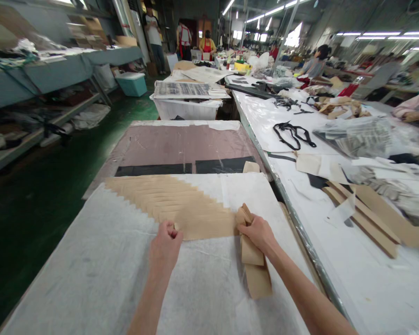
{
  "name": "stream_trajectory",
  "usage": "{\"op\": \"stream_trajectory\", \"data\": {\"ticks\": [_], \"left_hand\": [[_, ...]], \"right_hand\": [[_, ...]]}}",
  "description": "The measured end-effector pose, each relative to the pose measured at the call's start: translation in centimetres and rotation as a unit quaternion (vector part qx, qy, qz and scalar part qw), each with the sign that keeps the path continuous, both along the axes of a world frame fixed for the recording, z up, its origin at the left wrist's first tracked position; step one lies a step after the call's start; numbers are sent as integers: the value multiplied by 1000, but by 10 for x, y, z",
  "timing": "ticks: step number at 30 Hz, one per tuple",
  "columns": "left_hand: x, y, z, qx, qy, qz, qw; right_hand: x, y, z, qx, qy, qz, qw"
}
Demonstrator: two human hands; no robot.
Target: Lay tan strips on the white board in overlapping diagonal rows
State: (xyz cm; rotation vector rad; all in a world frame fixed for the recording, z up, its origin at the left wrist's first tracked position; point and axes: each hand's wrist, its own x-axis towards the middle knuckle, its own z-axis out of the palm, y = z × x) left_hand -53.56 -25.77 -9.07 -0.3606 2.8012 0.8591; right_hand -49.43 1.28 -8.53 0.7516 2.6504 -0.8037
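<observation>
Overlapping tan strips [174, 197] lie in a stepped, slanting row on a white sheet [101, 260]. At the row's near left corner is my left hand [165, 242], its fingers pinched on the end of the nearest tan strip [209, 228]. My right hand [258, 232] is closed around a bundle of folded tan strips [256, 274] by the row's right end. The bundle's lower ends hang toward me and rest on the sheet. Whether the right fingers also grip the nearest strip is hidden.
Two black strips [153, 170] lie beyond the sheet on a brownish board [160, 139]. Along the right runs a metal-edged table [363, 298] with tan pieces [363, 218], a black strap [293, 135] and plastic bags. A white bin [186, 109] stands ahead. Several people are in the background.
</observation>
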Motion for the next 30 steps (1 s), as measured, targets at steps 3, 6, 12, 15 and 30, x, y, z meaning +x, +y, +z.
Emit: {"op": "stream_trajectory", "data": {"ticks": [3, 6, 12, 15, 30], "left_hand": [[-2, -3, 11, -72, -43, -18, 996], [2, -4, 23, -162, -37, -32, 986], [42, 36, 19, -208, 167, -214, 940], [64, 62, 6, -181, 193, -266, 927], [62, 83, 56, 335, -27, -219, 916]], "right_hand": [[-5, -2, 4, 28, -23, 21, 999], [-8, -4, 9, 62, -40, 44, 996], [-8, -1, 12, 88, -50, 62, 993], [-1, 7, 15, 85, -52, 49, 994], [77, 3, 69, -588, 62, -79, 803]]}}
